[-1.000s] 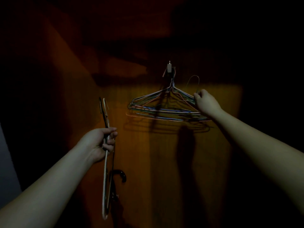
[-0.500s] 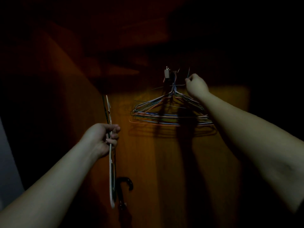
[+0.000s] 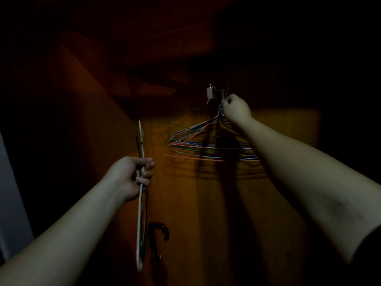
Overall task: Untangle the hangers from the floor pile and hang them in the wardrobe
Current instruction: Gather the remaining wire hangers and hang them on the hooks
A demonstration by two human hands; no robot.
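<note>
dim light, wooden wardrobe panel (image 3: pixel 206 203) fills the centre. your right hand (image 3: pixel 237 109), upper right of centre, has its fingers curled round the necks of the wire hangers (image 3: pixel 206 145), just below the peg (image 3: pixel 210 92). the bunch hangs against the panel, bars roughly level, pink, blue and green wires overlapping. your left hand (image 3: pixel 132 176), lower left of centre, has fingers wrapped round a white hanger (image 3: pixel 140 234) and a dark hanger (image 3: pixel 137 145), both held edge-on and nearly upright. a black hook (image 3: pixel 159 230) shows just right of the white one, low in the frame; whether it belongs to the dark hanger, cannot tell.
</note>
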